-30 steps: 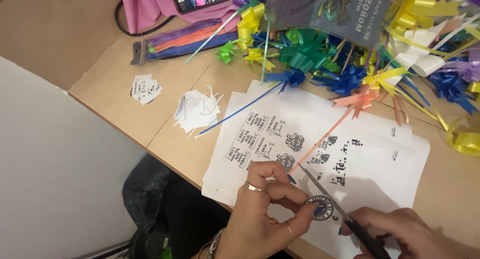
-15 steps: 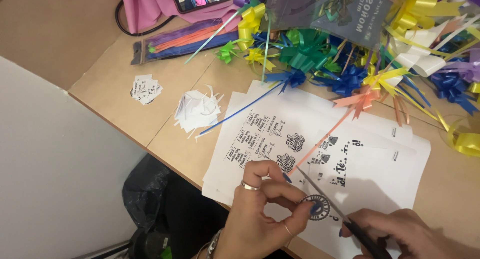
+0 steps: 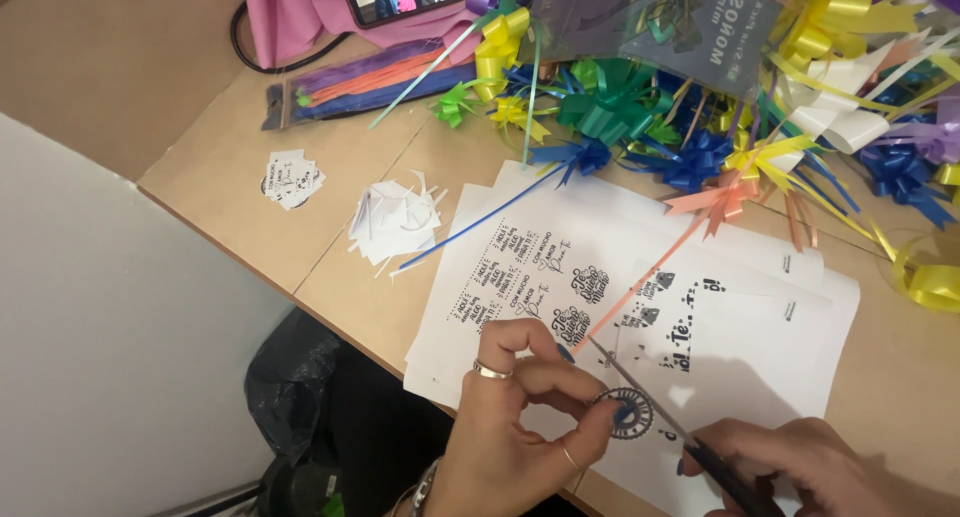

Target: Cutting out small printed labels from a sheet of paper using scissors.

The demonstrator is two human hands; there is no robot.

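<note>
My left hand (image 3: 520, 427), with rings on two fingers, pinches a white sheet at a round black printed design (image 3: 630, 414) near the table's front edge. My right hand (image 3: 800, 467) grips dark-handled scissors (image 3: 660, 407); their thin blade points up and left, right beside the round design. Under them lies a stack of white printed sheets (image 3: 700, 327) with black lettering.
A heap of coloured ribbon bows (image 3: 700, 107) fills the far right of the wooden table (image 3: 220, 177). White paper scraps (image 3: 393, 220) and a small pile of cut-out labels (image 3: 290, 177) lie at the left. A packet of ribbons (image 3: 380, 77) and a pink pouch (image 3: 300, 12) are behind.
Both hands and the scissors have shifted slightly left and up, with the round design moving along under my left fingertips. The bows and scraps stayed put.
</note>
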